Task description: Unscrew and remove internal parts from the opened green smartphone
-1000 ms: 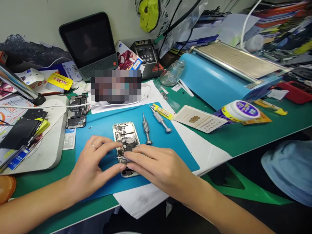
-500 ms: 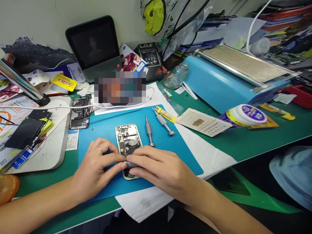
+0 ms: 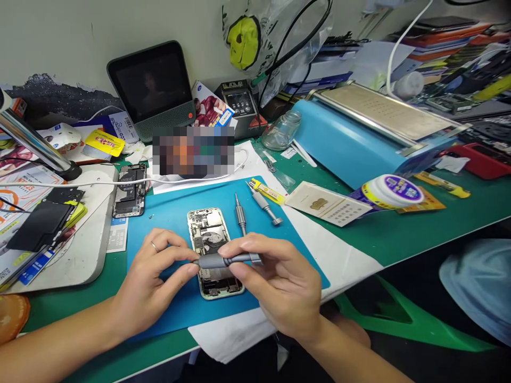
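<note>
A grey precision screwdriver point(image 3: 213, 261) lies level between my two hands, above an opened phone point(image 3: 211, 236). My right hand point(image 3: 279, 276) pinches its handle near the wide end cap. The thumb and forefinger of my left hand point(image 3: 159, 274) are closed on its narrow tip end; the bit itself is hidden by the fingers. Beneath, the phone rests on a blue mat point(image 3: 167, 314) with its inner parts exposed. Just beyond my right hand a second screwdriver point(image 3: 240, 213) lies on the mat, and a third screwdriver point(image 3: 265, 206) is to its right.
Another opened phone point(image 3: 130, 192) lies left of the mat, near a white cable point(image 3: 91, 184). An Apple-logo card point(image 3: 325, 203) and a white tub point(image 3: 393, 191) sit to the right. Behind stand a glass jar point(image 3: 281, 131), a blue machine point(image 3: 343, 143) and a dark screen point(image 3: 151, 85).
My right hand has shifted right and turned, its fingers now at the screwdriver's rear end, so more of the handle shows. My left hand keeps its pinch at the tip. The camera view shifted slightly.
</note>
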{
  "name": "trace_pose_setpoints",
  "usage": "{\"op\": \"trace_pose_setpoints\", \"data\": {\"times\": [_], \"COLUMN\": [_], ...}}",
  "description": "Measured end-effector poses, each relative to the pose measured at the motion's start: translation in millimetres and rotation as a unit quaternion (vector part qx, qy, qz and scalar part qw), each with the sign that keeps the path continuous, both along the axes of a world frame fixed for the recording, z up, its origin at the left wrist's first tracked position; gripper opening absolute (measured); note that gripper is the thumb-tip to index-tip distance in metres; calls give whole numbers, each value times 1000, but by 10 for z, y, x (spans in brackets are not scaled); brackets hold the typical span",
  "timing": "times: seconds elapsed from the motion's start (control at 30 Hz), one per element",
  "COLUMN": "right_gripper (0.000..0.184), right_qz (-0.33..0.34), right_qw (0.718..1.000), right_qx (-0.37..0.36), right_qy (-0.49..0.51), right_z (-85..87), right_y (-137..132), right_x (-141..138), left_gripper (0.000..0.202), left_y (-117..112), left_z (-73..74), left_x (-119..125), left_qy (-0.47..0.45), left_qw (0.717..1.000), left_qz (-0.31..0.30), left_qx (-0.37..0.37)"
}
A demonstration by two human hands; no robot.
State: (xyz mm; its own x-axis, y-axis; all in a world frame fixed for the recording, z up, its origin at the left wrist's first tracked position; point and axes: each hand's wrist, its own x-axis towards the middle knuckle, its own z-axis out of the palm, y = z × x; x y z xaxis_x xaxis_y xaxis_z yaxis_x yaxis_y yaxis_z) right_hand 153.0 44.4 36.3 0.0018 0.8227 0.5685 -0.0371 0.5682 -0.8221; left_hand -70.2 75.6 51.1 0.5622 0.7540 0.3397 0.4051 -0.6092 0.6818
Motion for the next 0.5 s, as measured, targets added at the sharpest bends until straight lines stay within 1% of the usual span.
{"op": "trace_pose_setpoints", "data": {"times": [0.1,0.17,0.23,0.33,0.43,0.5], "right_gripper": [49,59,68,66,64,63], "right_qz": [-5,2,12,7,-30,-51], "right_qw": [998,994,993,997,999,998], "right_qx": [37,54,54,26,-16,-43], "right_qy": [-49,-90,-109,-74,-18,4], "right_z": [1,-4,-10,-15,-17,-20], "right_y": [23,34,42,52,59,56], "right_x": [-21,-23,-19,4,45,68], "left_gripper": [11,10,9,13,28,27], "left_y": [-9,-14,-18,-17,-8,-1], "left_z": [-1,-3,-3,3,3,-8], "left_x": [-12,-16,-15,-4,10,16], "left_qy": [-6,-5,0,12,28,37], "left_qw": [1000,1000,1000,1000,998,996], "left_qz": [-4,-6,-5,9,33,46], "left_qx": [2,1,-4,-17,-41,-60]}}
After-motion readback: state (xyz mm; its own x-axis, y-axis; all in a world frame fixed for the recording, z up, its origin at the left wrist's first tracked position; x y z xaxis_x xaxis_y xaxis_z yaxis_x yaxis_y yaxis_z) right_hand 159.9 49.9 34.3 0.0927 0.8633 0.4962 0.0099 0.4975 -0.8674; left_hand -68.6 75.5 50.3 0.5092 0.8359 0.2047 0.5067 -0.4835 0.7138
